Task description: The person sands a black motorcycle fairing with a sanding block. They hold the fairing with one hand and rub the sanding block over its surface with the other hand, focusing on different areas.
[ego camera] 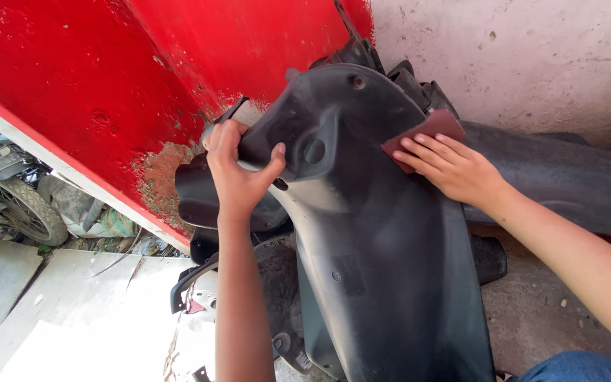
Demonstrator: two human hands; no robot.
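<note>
A large dark grey plastic scooter body panel (383, 255) stands upright in front of me, leaning toward a red wall. My left hand (237, 173) grips the panel's upper left edge, thumb wrapped over the front. My right hand (454, 170) lies flat with fingers together, pressing a reddish-brown sheet of sandpaper (429, 131) against the panel's upper right edge.
The red wall (107, 85) has chipped paint patches. A pale plaster wall (532, 56) rises at the right. Another dark curved panel (567, 184) lies behind my right forearm. Black plastic parts (199, 283) sit low left; a wheel (26, 209) and clutter are far left.
</note>
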